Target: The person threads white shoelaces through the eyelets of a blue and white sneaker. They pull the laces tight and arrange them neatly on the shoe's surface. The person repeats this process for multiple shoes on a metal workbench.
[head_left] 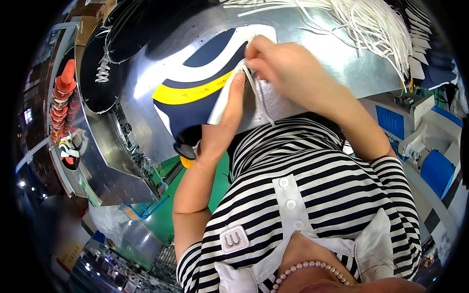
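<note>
A flat shoe upper [195, 97] in navy, white and yellow lies at the near part of the metal tabletop. My left hand [225, 115] grips its white edge, the thumb pressed near the lace holes. A white shoelace [264, 103] runs through that edge, and its loose length hangs down toward my lap. The fingers of my right hand [286, 68] are pinched together at the upper, just right of the left thumb, on the lace; the fingertips partly hide it. Beside my left wrist is a black and yellow thing [185, 152] I cannot make out.
White shoelaces [361, 24] are heaped at the far right of the metal table [317, 63]. Black shoe uppers [100, 73], one laced in white, lie at the left. Several navy uppers [430, 71] are stacked at the right edge. Orange-red pieces [61, 105] stand stacked farther left.
</note>
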Motion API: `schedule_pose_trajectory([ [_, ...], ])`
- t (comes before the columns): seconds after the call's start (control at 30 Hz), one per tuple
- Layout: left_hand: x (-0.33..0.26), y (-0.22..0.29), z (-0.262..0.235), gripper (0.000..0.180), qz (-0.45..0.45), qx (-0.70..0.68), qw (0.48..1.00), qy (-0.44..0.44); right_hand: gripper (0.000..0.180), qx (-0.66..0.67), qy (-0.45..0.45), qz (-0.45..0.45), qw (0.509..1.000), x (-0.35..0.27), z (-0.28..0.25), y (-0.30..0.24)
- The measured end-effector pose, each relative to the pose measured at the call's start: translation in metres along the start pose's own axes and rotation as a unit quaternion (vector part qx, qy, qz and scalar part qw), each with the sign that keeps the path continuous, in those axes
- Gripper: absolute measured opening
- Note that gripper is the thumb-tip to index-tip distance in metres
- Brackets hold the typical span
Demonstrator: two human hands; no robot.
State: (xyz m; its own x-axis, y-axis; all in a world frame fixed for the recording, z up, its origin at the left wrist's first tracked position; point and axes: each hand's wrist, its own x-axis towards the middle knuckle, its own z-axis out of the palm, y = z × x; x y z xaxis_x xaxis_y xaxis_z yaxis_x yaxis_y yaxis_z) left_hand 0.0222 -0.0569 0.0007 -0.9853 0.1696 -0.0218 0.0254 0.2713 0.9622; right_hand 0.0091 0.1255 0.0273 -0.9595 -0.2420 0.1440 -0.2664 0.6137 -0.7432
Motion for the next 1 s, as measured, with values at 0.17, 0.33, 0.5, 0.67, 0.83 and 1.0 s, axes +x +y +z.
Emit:
schedule_pose_trajectory([
  [0.17, 0.022, 0.011, -0.016, 0.043, -0.174, -0.238, 0.955, -0.042, 0.046, 0.003, 0.124, 0.04, 0.991, -0.006, -0.043, 0.031],
  [0.33, 0.039, 0.016, -0.034, 0.044, -0.08, 0.007, 0.995, -0.066, 0.043, 0.283, 0.043, 0.179, 0.941, 0.014, -0.025, 0.045],
  [0.5, 0.02, 0.042, -0.044, 0.033, 0.085, 0.343, 0.914, -0.198, 0.037, 0.383, 0.116, 0.158, 0.903, 0.019, -0.022, 0.059],
  [0.67, 0.009, 0.027, -0.035, 0.016, 0.131, 0.374, 0.916, -0.066, 0.022, 0.386, -0.039, 0.19, 0.902, -0.017, -0.007, 0.031],
  [0.83, 0.013, 0.052, -0.026, 0.017, 0.212, 0.405, 0.889, -0.024, 0.018, 0.402, -0.062, 0.111, 0.907, -0.018, 0.033, 0.022],
  [1.0, 0.025, 0.101, -0.065, 0.023, 0.179, 0.251, 0.947, 0.091, 0.01, 0.147, -0.249, 0.033, 0.957, -0.098, -0.006, 0.037],
])
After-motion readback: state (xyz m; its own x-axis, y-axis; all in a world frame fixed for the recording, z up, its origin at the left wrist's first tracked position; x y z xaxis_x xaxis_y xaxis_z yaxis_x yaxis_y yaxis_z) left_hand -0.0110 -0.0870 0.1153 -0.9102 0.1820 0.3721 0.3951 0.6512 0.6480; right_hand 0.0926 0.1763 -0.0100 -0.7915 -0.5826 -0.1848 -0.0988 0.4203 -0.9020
